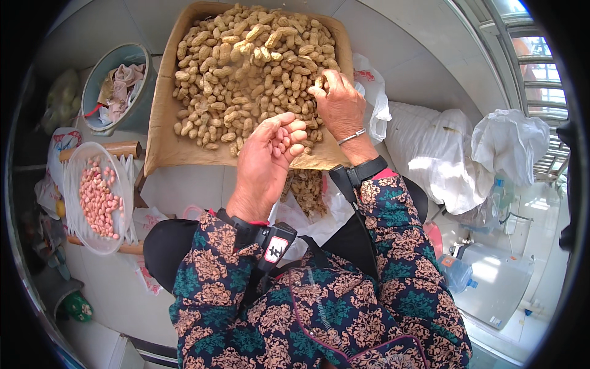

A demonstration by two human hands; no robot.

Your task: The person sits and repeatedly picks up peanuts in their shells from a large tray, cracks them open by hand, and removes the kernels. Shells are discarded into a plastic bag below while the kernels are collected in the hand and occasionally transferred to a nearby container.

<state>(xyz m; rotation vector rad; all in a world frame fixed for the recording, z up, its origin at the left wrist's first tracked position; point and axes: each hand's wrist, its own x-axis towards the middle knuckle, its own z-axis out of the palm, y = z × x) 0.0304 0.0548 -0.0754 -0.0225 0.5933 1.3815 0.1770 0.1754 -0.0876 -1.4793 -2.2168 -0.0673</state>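
Several shelled pink peanut kernels (279, 142) lie in the cupped palm of my left hand (265, 163), which is turned up over the near part of the tray. My right hand (341, 101) reaches to the right side of the heap and pinches an unshelled peanut (319, 82) between thumb and fingers. Unshelled peanuts (258, 78) fill most of a shallow brown tray (159, 124) in front of me. Between my knees, below the tray's near edge, broken peanut shells (306, 189) sit in a white plastic bag (339, 203).
To the left, a clear oval plastic container (71, 184) of pink kernels (99, 203) rests on a wooden-framed stool (103, 150). Behind it stands a grey bucket (150, 87) holding cloth and scraps. At right are a white woven sack (428, 147), a water bottle (456, 273) and a grey bin (495, 276).
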